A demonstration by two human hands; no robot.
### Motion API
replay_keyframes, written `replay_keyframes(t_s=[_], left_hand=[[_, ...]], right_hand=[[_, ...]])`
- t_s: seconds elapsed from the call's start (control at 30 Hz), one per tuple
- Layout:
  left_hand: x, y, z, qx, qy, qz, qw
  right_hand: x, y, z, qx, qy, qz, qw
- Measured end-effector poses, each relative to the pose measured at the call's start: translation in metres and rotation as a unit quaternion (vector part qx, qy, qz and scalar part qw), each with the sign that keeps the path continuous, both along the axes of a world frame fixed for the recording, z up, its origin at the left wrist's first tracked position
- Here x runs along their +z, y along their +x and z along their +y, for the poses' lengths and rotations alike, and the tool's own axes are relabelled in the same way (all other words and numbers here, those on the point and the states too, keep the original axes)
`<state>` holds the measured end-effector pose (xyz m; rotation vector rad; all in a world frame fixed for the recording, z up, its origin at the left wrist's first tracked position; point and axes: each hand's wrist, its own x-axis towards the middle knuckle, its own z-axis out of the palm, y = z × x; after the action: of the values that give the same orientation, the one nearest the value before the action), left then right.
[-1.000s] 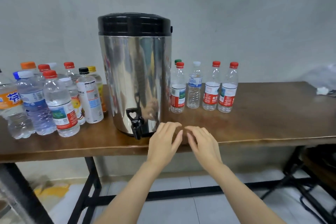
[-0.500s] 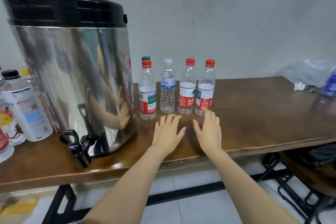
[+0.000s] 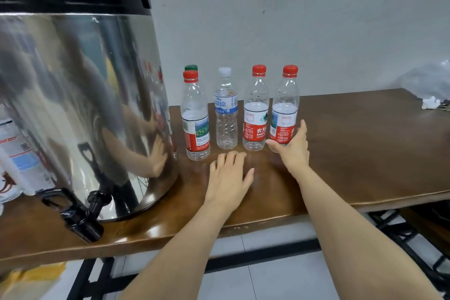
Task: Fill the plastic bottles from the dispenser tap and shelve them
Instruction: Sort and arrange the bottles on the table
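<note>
A steel dispenser (image 3: 80,95) with a black lid stands at the left of the brown table (image 3: 365,153), its black tap (image 3: 80,217) over the front edge. To its right stands a row of empty capped bottles: a red-capped one (image 3: 196,117) with a green cap (image 3: 191,67) showing behind it, a white-capped bottle (image 3: 226,114), a red-capped bottle (image 3: 255,109) and the rightmost red-capped bottle (image 3: 285,102). My right hand (image 3: 292,151) brackets the base of that rightmost bottle, thumb on its left, straight fingers on its right. My left hand (image 3: 229,175) rests flat on the table before the row.
More labelled bottles (image 3: 19,158) stand left of the dispenser, cut off by the frame edge. A clear plastic bag (image 3: 431,83) and a crumpled tissue (image 3: 429,103) lie at the far right of the table. Black metal table legs (image 3: 399,234) show below.
The view has moved closer and to the right. My right hand has reached forward from the table to the rightmost bottle's base. My left hand has stayed flat on the table.
</note>
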<state>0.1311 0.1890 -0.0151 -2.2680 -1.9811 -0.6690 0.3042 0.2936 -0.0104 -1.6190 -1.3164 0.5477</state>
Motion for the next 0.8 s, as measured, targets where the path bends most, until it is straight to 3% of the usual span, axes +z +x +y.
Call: replay_keyframes(t_s=[0.37,0.63,0.8], left_hand=[[0.001,0.001,-0.007,-0.007,0.005,0.008,1.000],[-0.003,-0.006,-0.059,-0.036,0.013,-0.004,0.999],[-0.014,-0.030,-0.115,-0.028,0.023,-0.141,0.989]], right_hand=[[-0.017,-0.003,-0.024,-0.006,0.027,-0.046,0.999],[-0.014,-0.023,-0.103,0.062,0.025,-0.062,0.996],[-0.009,-0.048,-0.165,0.135,0.017,-0.045,0.990]])
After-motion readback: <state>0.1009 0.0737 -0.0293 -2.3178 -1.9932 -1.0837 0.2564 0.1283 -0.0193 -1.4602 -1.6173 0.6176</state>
